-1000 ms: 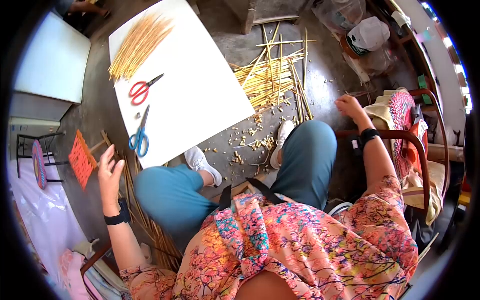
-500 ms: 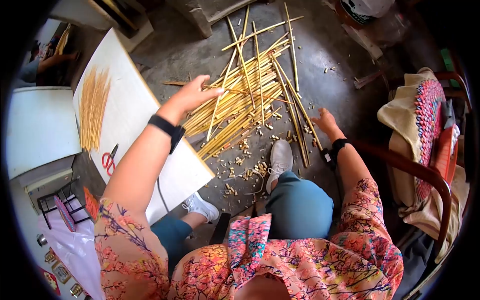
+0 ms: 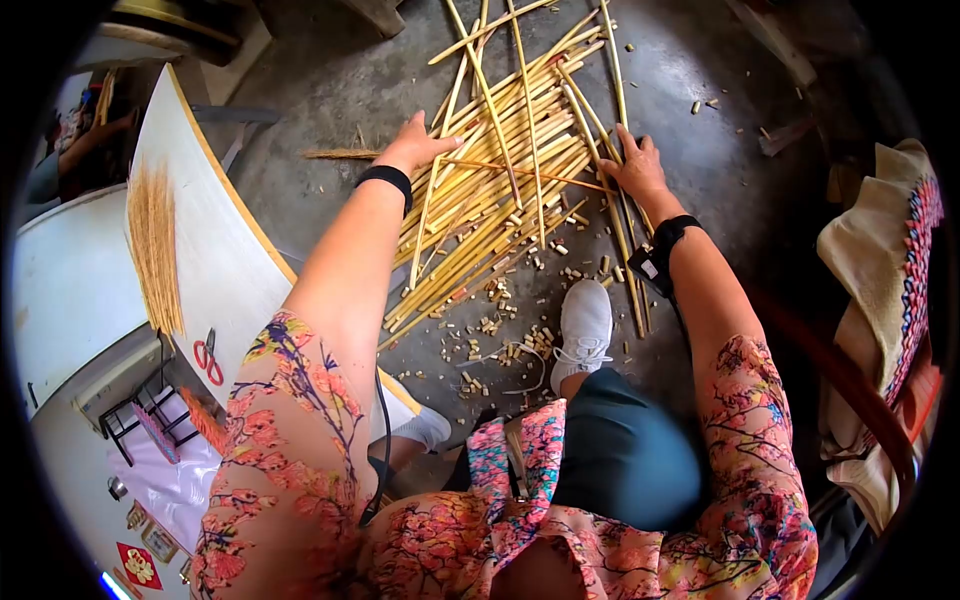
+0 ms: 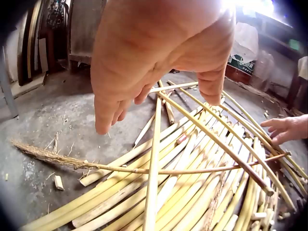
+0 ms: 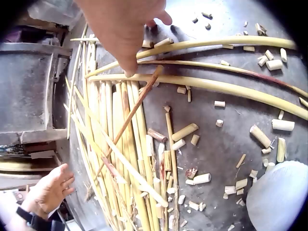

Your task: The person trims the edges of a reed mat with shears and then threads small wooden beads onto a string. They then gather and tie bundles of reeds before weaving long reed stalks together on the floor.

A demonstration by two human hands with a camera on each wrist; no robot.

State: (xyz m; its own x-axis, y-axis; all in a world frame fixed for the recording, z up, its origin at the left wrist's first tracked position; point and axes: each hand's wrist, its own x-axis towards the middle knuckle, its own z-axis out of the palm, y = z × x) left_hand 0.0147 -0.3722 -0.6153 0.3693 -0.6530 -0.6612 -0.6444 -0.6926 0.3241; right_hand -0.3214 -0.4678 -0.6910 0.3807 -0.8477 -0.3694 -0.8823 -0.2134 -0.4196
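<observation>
My right hand (image 3: pixel 640 178) had just reached farther, over the right edge of the sticks (image 3: pixel 475 220) on the floor (image 3: pixel 320 105). My left hand (image 3: pixel 405 152) hung over their far left side. Both looked loose, gripping nothing. Now both were by the sticks.

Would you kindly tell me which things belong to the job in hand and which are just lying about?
Apparently in the job:
pile of stalks
brush-tipped stalk
left hand
right hand

Apparently just lying about:
short cut pieces
scissors and straw bundle on the table
cloth
</observation>
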